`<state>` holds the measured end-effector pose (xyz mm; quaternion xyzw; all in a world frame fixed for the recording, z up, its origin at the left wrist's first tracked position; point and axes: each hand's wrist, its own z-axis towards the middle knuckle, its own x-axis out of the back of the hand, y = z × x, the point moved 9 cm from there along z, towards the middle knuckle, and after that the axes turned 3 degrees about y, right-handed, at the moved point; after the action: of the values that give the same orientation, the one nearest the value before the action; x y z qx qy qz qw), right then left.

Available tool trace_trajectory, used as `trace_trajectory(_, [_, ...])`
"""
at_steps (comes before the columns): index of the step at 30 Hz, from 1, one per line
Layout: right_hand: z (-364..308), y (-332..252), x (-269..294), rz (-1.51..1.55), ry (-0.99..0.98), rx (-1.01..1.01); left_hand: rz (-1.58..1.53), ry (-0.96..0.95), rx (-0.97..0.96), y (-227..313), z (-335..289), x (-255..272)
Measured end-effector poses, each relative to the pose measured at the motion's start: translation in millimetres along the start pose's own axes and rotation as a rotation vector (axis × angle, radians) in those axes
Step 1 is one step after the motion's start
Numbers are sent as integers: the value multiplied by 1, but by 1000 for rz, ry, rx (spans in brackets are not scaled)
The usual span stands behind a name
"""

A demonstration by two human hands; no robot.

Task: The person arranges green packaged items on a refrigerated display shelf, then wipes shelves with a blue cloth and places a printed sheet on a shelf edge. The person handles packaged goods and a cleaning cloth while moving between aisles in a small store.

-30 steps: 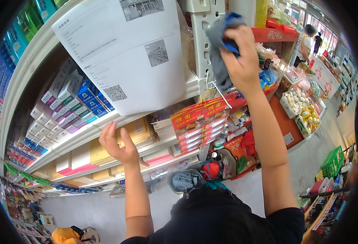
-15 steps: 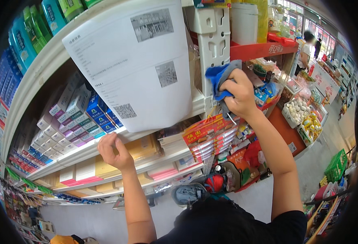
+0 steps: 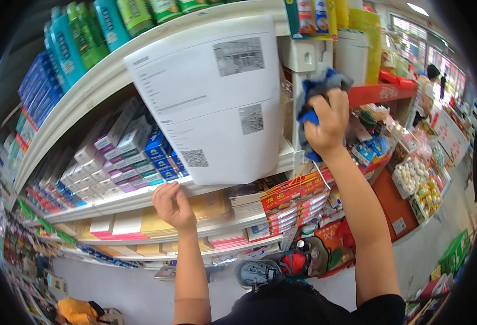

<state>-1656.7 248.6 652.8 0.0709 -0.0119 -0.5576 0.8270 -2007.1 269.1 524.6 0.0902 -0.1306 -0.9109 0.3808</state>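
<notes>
My right hand (image 3: 330, 122) is closed around a crumpled blue and grey cloth (image 3: 325, 89), which is against the white metal shelf post (image 3: 305, 57). Motion slightly smears the cloth. My left hand (image 3: 174, 207) is at the front edge of the white shelf (image 3: 124, 198), its fingers loosely bent, the thumb apart and nothing in them. Small boxes in white, purple and blue (image 3: 122, 157) are stacked on that shelf, just behind the hand. A printed white sheet of paper (image 3: 211, 103) hangs from the shelf above, between my two hands.
Green and blue bottles (image 3: 111, 24) line the top shelf. Red-carded packs (image 3: 295, 200) hang below my right hand, beside a thin metal hook (image 3: 323, 176). Paper goods (image 3: 124, 225) fill the lower shelf. A red stand (image 3: 379, 95) and trays of wrapped goods (image 3: 411, 176) are at the right.
My right hand has moved the cloth upward along the shelf post. My left hand stays by the shelf edge. The whole view has shifted, with the shelf now lower and farther right.
</notes>
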Motion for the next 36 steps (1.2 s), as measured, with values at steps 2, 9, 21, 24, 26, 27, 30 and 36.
trace_trajectory(2, [-16, 1, 2, 7, -74, -2, 14, 9, -17, 1, 2, 0])
trace_trajectory(9, [-39, 10, 9, 56, -226, -77, -1, -130, -86, 30, 41, -2])
trace_trajectory(21, [-40, 7, 13, 60, -335, -131, -629, -475, 589, 25, 134, -48])
trace_trajectory(24, [-38, 9, 15, 56, -358, -149, -805, -753, 569, 29, 123, -53])
trace_trajectory(26, [-37, 6, 13, 73, -355, -163, -1004, -731, 605, 26, 115, -39])
trace_trajectory(27, [-36, 6, 14, 74, -351, -170, -1160, -792, 592, 25, 112, -33])
trace_trajectory(30, [-39, 10, 16, 70, -359, -178, -1367, -759, 397, 66, 113, -34])
trace_trajectory(36, [-31, 9, 19, 195, -355, -284, -1736, -953, 80, 187, 191, -34])
